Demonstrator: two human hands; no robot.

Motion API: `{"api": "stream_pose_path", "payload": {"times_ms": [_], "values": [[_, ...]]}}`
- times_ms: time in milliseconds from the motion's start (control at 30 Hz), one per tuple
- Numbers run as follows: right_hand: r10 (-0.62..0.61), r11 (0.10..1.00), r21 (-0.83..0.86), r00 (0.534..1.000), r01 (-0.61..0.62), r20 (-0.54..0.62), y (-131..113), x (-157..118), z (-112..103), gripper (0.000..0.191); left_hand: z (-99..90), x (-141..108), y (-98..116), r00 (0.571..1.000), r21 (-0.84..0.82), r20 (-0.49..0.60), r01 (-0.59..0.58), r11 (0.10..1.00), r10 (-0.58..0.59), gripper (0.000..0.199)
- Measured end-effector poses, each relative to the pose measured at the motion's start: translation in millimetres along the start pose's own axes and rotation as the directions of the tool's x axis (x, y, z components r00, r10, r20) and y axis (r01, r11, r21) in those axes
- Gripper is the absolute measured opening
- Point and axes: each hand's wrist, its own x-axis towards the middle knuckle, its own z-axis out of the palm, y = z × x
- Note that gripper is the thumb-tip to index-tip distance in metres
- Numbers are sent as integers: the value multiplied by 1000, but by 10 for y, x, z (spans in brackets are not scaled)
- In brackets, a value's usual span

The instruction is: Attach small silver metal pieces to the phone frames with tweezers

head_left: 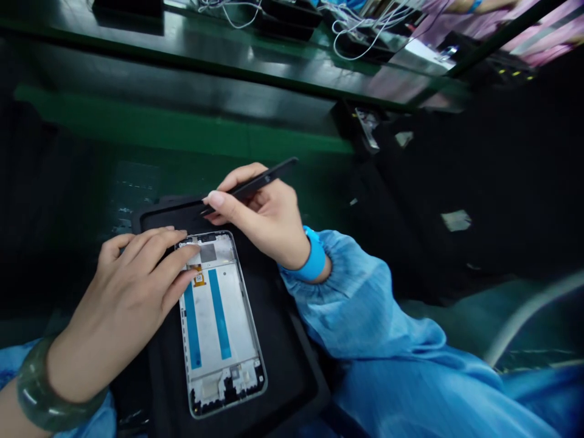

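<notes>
L grip (123,292) open, laid flat on phone frame (228,316); frame sits under it on black mat (287,359). R grip (258,216) pinches tweezers (260,182), tips just past frame's top edge. Frame: light, thin, fragile; hold by metal rim.

Electronics assembly workshop: green workbench (182,131), black work mat (292,389), phone frame (219,316), blue smock (378,310), wrist strap (314,258).
</notes>
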Motion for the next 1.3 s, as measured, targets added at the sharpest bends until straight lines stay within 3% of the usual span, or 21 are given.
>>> {"api": "stream_pose_path", "payload": {"times_ms": [200,500,833,1300], "values": [[14,998,57,991,-22,134,109,30,-11,26,41,-22,-9,1000,-3,-4,6,1000,-6,31],[-74,977,-179,972,115,222,116,3,-46,18,43,-22,11,999,-40,9,32,999,-32,32],[-249,912,-282,948,298,196,68,-41,7,10,66,-31,-13,999,-50,11,30,998,-30,32],[-248,893,-337,951,297,183,57,-34,24,9,84,-32,-5,999,-47,-11,32,998,-33,31]]}}
